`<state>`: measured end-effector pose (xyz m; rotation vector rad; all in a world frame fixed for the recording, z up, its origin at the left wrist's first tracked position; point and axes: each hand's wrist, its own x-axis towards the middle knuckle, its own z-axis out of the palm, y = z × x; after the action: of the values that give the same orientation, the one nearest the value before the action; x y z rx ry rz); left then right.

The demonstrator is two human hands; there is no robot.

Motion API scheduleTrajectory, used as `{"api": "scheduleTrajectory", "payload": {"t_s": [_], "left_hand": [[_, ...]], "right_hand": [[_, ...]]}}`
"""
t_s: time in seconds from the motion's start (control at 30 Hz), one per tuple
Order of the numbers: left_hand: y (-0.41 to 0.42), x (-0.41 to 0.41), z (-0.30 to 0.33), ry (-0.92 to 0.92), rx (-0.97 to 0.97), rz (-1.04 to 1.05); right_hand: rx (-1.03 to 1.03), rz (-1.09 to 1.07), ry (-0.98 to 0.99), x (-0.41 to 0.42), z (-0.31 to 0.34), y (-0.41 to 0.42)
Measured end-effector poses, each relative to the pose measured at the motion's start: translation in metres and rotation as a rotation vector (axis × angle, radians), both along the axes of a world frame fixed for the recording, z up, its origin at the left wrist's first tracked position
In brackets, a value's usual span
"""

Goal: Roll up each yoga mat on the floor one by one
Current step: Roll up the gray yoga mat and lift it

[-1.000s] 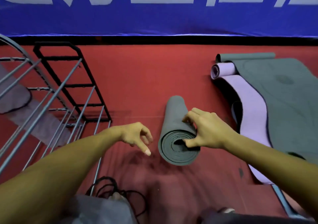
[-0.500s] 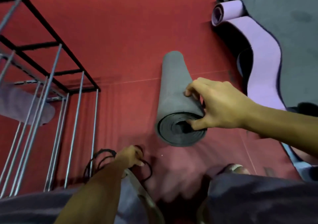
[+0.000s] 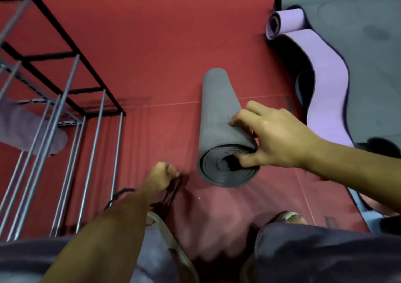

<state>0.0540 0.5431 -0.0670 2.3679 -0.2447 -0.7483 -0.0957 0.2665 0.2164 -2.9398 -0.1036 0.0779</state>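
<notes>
A dark grey rolled yoga mat (image 3: 219, 117) lies on the red floor (image 3: 152, 54), its spiral end facing me. My right hand (image 3: 273, 139) grips that near end, thumb in the roll's core and fingers over the top. My left hand (image 3: 161, 177) is below and left of the roll, fingers curled round a dark strap (image 3: 171, 193). At the top right a lilac mat (image 3: 321, 70) lies partly unrolled, with a small roll at its far end, on a flat grey mat (image 3: 368, 65).
A metal rack (image 3: 65, 113) of black and silver bars stands at the left, with a rolled greyish mat (image 3: 28, 128) inside it. My knees (image 3: 325, 252) and a bag fill the bottom edge. A light blue mat edge (image 3: 360, 206) shows at the lower right.
My left hand dropped from beside the roll to the dark strap near my knee and closed round it. My right hand kept hold of the roll's end. The view tilted downward.
</notes>
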Motion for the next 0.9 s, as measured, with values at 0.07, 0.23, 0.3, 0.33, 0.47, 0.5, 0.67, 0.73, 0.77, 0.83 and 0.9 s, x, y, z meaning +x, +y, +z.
{"api": "scheduleTrajectory", "payload": {"t_s": [0.07, 0.23, 0.3, 0.33, 0.47, 0.5, 0.67, 0.73, 0.77, 0.83, 0.9], "left_hand": [[-0.013, 0.013, 0.025, -0.022, -0.049, 0.055], [-0.053, 0.044, 0.111, -0.143, -0.258, 0.070], [-0.076, 0.047, 0.161, -0.206, -0.395, 0.057], [-0.088, 0.045, 0.188, -0.241, -0.479, 0.042], [-0.120, 0.025, 0.301, -0.339, -0.694, -0.160], [-0.122, 0.018, 0.327, -0.358, -0.726, -0.222], [-0.120, -0.027, 0.435, -0.360, -0.820, -0.593], [-0.115, -0.039, 0.455, -0.453, -0.745, -0.731], [-0.111, -0.040, 0.462, -0.545, -0.679, -0.760], [-0.103, -0.034, 0.467, -0.695, -0.586, -0.734], [-0.095, -0.026, 0.464, -0.707, -0.611, -0.725]], "right_hand": [[-0.049, 0.001, -0.021, 0.000, 0.004, 0.000], [-0.183, 0.003, -0.079, 0.004, 0.017, 0.000], [-0.218, -0.003, -0.088, 0.005, 0.028, 0.000], [-0.218, -0.009, -0.097, 0.005, 0.035, 0.000], [-0.071, -0.074, -0.209, -0.004, 0.080, 0.007], [0.017, -0.124, -0.245, -0.008, 0.093, 0.009], [0.267, -0.306, -0.427, -0.024, 0.136, 0.015], [0.278, -0.327, -0.452, -0.026, 0.147, 0.013], [0.277, -0.341, -0.471, -0.026, 0.150, 0.011], [0.257, -0.401, -0.494, -0.023, 0.156, 0.007], [0.261, -0.450, -0.514, -0.017, 0.157, 0.001]]}}
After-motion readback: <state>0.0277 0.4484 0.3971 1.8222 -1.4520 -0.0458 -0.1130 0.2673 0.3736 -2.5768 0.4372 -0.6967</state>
